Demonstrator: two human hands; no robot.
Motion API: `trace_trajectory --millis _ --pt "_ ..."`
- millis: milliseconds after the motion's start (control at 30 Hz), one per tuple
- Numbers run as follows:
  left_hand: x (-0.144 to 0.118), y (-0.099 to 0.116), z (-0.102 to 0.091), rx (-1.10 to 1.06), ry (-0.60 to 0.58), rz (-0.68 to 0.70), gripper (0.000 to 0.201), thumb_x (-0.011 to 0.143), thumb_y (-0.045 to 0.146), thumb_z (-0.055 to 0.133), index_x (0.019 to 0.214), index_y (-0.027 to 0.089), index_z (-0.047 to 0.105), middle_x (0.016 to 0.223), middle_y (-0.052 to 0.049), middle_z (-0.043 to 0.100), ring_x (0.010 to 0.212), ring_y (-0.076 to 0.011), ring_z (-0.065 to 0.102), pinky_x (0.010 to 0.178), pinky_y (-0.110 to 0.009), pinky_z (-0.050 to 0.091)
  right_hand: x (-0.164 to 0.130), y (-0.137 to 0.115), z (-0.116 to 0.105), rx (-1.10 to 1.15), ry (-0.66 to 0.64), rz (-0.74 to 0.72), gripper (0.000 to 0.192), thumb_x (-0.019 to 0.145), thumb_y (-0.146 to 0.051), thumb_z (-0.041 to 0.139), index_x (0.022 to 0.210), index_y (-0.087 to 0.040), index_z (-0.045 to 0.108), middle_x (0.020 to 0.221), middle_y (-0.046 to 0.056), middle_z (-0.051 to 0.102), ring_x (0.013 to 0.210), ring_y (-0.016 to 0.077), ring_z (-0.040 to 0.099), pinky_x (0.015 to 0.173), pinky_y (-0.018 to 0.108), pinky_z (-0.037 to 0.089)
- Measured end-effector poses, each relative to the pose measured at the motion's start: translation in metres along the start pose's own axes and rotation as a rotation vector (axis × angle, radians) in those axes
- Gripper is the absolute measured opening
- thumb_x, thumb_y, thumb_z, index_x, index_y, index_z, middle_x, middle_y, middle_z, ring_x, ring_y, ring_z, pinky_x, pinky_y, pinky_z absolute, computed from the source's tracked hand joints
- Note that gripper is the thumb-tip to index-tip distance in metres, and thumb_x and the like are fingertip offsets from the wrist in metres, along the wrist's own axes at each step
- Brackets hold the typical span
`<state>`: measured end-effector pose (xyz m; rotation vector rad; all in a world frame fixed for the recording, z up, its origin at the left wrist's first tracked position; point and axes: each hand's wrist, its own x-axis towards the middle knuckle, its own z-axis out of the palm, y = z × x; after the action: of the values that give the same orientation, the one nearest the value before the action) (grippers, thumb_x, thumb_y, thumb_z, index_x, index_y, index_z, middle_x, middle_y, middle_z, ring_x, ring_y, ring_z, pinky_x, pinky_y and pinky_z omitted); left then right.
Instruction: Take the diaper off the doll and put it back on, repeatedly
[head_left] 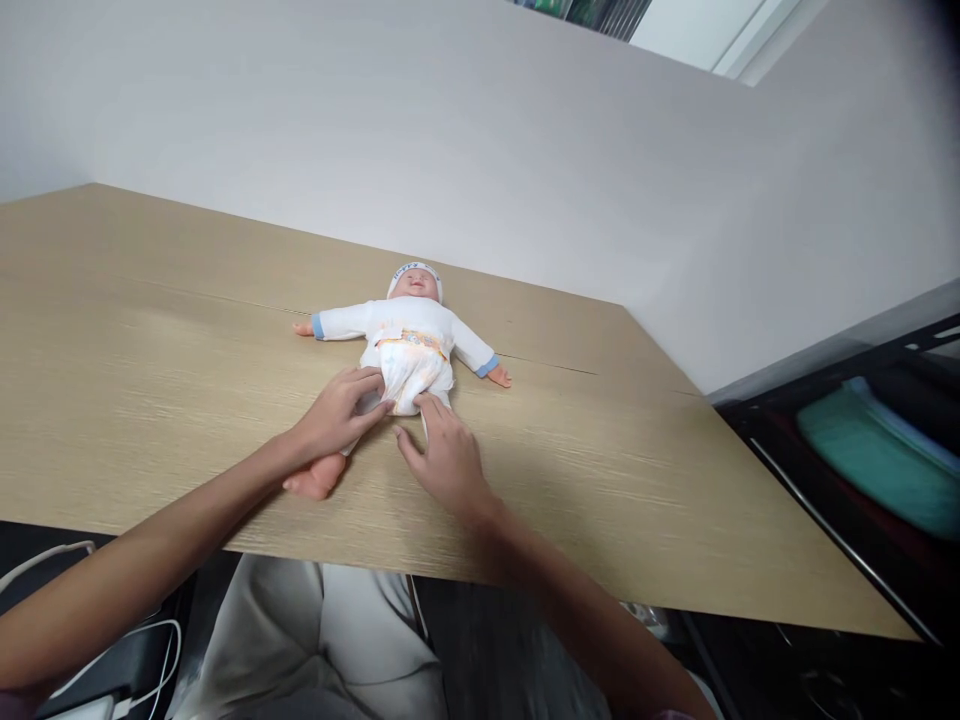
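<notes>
With bare forearms [150,545] nearest, reached across the wood-grain surface [637,430] with both hands to a baby doll [416,315].

Set the left hand [339,408] against one leg edge of the white diaper [411,368]; could not tell pinching from mere touching in that grip. Placed the right hand [450,455] at the opposite leg edge, grip spread, thumb held wide. Faced the doll on its back on the surface, head toward the pale wall [300,120].

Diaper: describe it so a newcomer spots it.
On the wooden table, a doll lies face up, arms spread. The diaper covers its hips, left hand and right hand at its lower edges. Unlike the white shirt above, it has an orange patterned waistband.
</notes>
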<state>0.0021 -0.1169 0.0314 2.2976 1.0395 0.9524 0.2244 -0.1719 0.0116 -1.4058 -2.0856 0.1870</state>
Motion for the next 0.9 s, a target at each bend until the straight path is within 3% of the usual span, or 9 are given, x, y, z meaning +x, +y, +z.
trace_trajectory --millis 100,233,433,600,733,900 --pt "0.001 0.0 -0.001 -0.035 -0.018 -0.065 0.032 0.108 0.047 0.064 0.088 0.024 0.056 0.089 -0.002 0.061 0.092 -0.0264 0.056 0.085 -0.039 0.043 0.003 0.001 0.001 0.017 -0.002 0.091 0.031 0.106 -0.038 0.069 0.131 -0.019 0.066 0.119 0.015 0.081 0.114 0.0364 0.078 0.096 0.045 0.061" --pt "0.002 -0.005 0.003 -0.16 0.046 -0.18 0.031 0.098 0.048 0.077 0.098 0.024 0.058 0.09 0.001 0.06 0.085 -0.0222 0.054 0.08 -0.036 0.04 0.006 0.004 0.002 0.137 0.056 0.197 0.034 0.102 -0.043 0.071 0.128 -0.023 0.061 0.117 0.012 0.082 0.1 0.0329 0.079 0.085 0.041 0.058" --pt "0.002 -0.024 0.014 -0.446 0.191 -0.267 0.054 0.086 0.047 0.093 0.102 0.026 0.047 0.097 0.004 0.051 0.082 -0.0163 0.047 0.077 -0.033 0.041 0.008 0.011 -0.009 0.346 0.168 0.285 0.042 0.097 -0.048 0.075 0.126 -0.025 0.056 0.113 0.007 0.084 0.076 0.0239 0.072 0.074 0.037 0.052" --pt "0.001 -0.024 0.016 -0.499 0.266 -0.396 0.063 0.074 0.045 0.101 0.109 0.025 0.052 0.112 -0.001 0.064 0.089 -0.0185 0.061 0.081 -0.034 0.048 0.007 0.014 -0.018 0.313 0.169 0.334 0.036 0.098 -0.055 0.079 0.114 -0.027 0.062 0.105 0.004 0.087 0.074 0.0238 0.07 0.076 0.038 0.05" --pt "-0.001 -0.016 0.01 -0.401 0.19 -0.4 0.055 0.078 0.052 0.099 0.112 0.023 0.067 0.116 -0.005 0.074 0.099 -0.0241 0.07 0.088 -0.037 0.051 0.007 0.013 -0.019 0.26 0.156 0.322 0.032 0.098 -0.055 0.08 0.106 -0.026 0.068 0.101 0.004 0.088 0.075 0.0244 0.073 0.081 0.04 0.052" --pt "0.0 -0.009 0.0 -0.263 0.033 -0.364 0.046 0.09 0.065 0.089 0.094 0.021 0.074 0.086 0.0 0.07 0.078 -0.0202 0.059 0.075 -0.035 0.043 0.009 0.011 -0.024 0.236 0.118 0.308 0.033 0.099 -0.059 0.076 0.102 -0.026 0.075 0.101 0.005 0.089 0.077 0.0255 0.074 0.085 0.041 0.054"
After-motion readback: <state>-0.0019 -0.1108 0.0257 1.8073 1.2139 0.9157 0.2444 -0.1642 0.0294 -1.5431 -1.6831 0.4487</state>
